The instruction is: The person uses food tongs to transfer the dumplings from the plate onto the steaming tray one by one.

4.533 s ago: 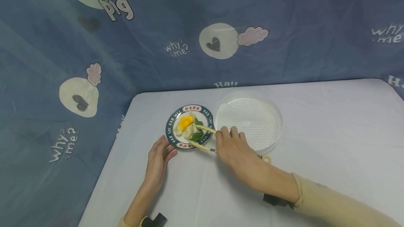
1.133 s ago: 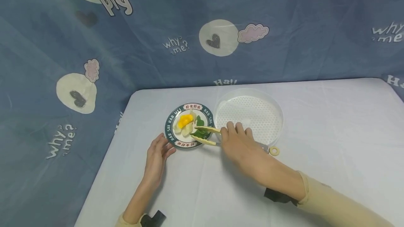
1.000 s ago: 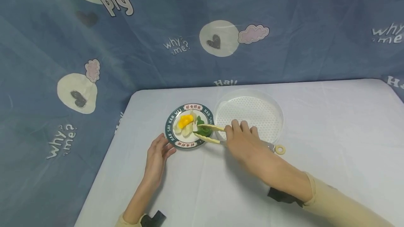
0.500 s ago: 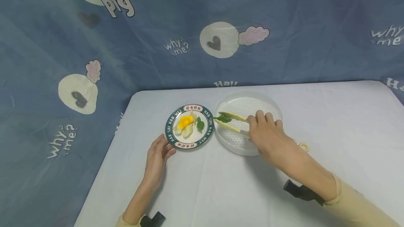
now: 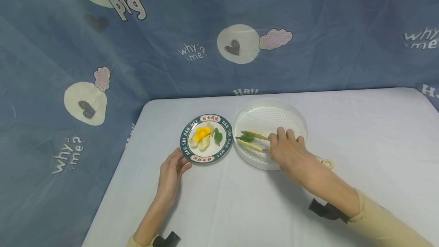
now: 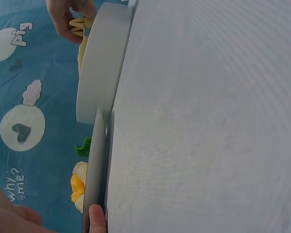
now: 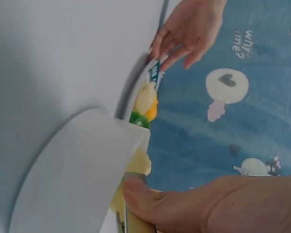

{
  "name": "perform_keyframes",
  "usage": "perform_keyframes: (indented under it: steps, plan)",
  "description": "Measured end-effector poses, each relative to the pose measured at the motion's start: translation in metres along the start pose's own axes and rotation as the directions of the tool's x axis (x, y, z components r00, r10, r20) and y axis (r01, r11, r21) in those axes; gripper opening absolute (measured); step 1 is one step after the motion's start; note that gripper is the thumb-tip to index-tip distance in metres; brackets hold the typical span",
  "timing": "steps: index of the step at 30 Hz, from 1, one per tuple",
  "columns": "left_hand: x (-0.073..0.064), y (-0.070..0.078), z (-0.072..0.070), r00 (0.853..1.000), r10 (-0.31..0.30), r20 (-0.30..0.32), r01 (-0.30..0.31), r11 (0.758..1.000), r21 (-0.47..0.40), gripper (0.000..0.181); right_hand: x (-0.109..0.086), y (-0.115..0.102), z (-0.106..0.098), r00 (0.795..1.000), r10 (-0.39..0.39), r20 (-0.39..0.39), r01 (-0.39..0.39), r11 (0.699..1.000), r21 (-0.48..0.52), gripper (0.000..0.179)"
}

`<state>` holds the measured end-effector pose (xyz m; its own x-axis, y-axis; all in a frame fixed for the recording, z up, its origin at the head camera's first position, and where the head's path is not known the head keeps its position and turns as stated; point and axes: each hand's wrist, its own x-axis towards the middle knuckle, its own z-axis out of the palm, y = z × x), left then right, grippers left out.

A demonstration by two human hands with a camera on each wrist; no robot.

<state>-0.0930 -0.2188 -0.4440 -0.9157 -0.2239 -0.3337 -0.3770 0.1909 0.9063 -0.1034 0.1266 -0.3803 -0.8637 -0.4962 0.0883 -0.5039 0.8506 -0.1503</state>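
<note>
Fingers (image 5: pixel 175 157) of the left hand (image 5: pixel 169 174) lie relaxed against the near left rim of a plate (image 5: pixel 213 150) bearing yellow food (image 5: pixel 201 134), pale food (image 5: pixel 204 143) and a leaf (image 5: pixel 217 136). Just right stands a tray (image 5: pixel 274 113); over it fingers of the right hand (image 5: pixel 289 157) grip tongs (image 5: pixel 252 146), a second leaf (image 5: pixel 245 138) between their tips, the tray's wall (image 7: pixel 68 184) separating it from the plate. Behind the table (image 5: pixel 343 132) hangs a curtain (image 5: pixel 192 7).
</note>
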Motion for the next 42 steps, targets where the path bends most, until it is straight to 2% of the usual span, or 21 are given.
perform_keyframes:
  steps: [15, 22, 27, 31, 36, 42]
  plan:
    - [-0.001, -0.002, -0.002, 0.998, 0.046, 0.032, -0.045, 0.999, -0.009, 0.063, -0.005, -0.001, 0.005, 0.999, -0.012, -0.043, 0.011, 1.0, -0.028, 0.037]
    - [-0.001, -0.004, -0.002, 0.998, 0.048, 0.03, -0.048, 0.999, -0.004, 0.063, -0.005, -0.001, -0.004, 1.0, 0.004, -0.017, -0.004, 0.999, -0.033, 0.039]
    - [-0.001, -0.003, -0.002, 0.998, 0.047, 0.03, -0.047, 0.999, -0.015, 0.063, -0.006, -0.001, -0.011, 0.999, -0.018, -0.04, 0.016, 0.998, -0.059, 0.047]
    - [0.0, -0.003, -0.002, 0.998, 0.048, 0.029, -0.047, 0.999, -0.014, 0.063, -0.005, -0.002, -0.018, 1.0, -0.008, -0.025, 0.008, 1.0, -0.024, 0.048]
    - [0.0, -0.003, -0.001, 0.999, 0.049, 0.023, -0.049, 0.999, 0.006, 0.065, -0.001, -0.009, -0.025, 1.0, 0.002, 0.015, -0.002, 0.999, 0.035, 0.049]
    - [0.0, -0.003, -0.001, 0.999, 0.048, 0.019, -0.048, 0.999, 0.0, 0.065, 0.008, -0.027, -0.024, 0.999, -0.023, 0.027, 0.022, 0.999, 0.028, 0.051]
